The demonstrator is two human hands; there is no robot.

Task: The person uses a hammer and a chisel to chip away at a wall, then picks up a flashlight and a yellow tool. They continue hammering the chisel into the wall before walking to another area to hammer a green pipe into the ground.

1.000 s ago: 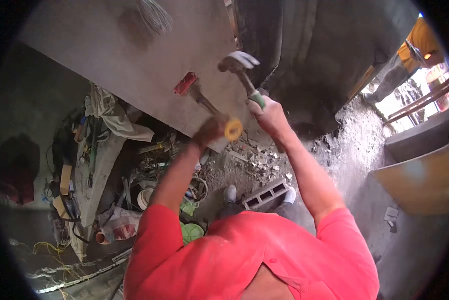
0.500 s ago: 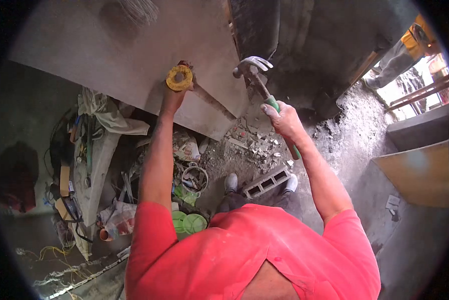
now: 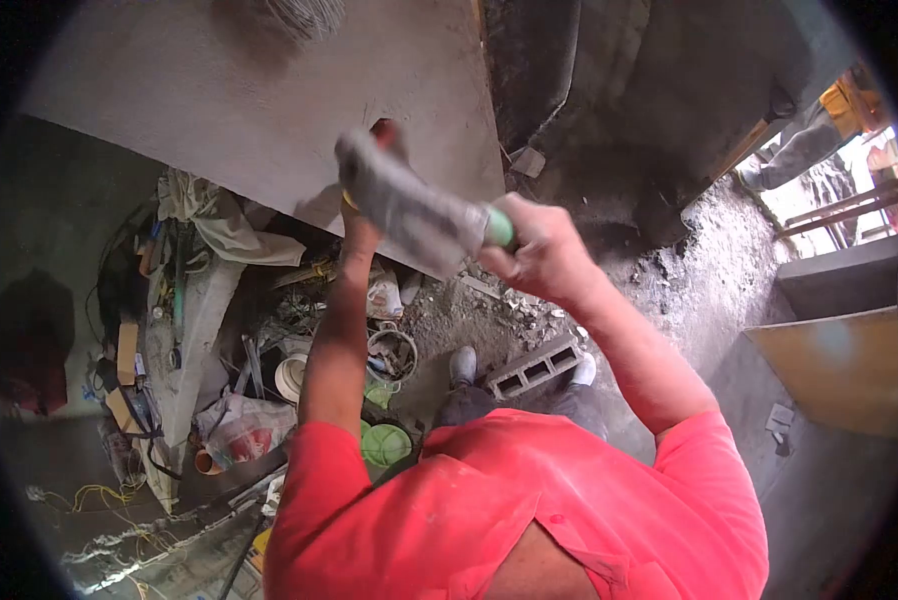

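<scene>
My right hand (image 3: 541, 248) grips the green handle of a claw hammer (image 3: 424, 215), whose head is blurred by motion. The hammer head lies across my view of my left hand (image 3: 360, 232), at the grey wall surface (image 3: 219, 120). Only a yellow sliver of the round guard on the chisel (image 3: 348, 199) shows beside the hammer; my left hand is closed around the chisel, its fingers mostly hidden. Something red shows just beyond the hammer head, too blurred to name.
A hollow concrete block (image 3: 535, 370) lies between my feet, with rubble (image 3: 529, 308) beyond it. Left of them stand a bucket (image 3: 393, 358) and a green round lid (image 3: 385, 444). A cluttered plank (image 3: 194, 350) is farther left. Another person's leg (image 3: 804, 150) shows at upper right.
The hammer has swung left from beside the chisel to over it, and my right hand has moved left with it. My left hand stays on the chisel.
</scene>
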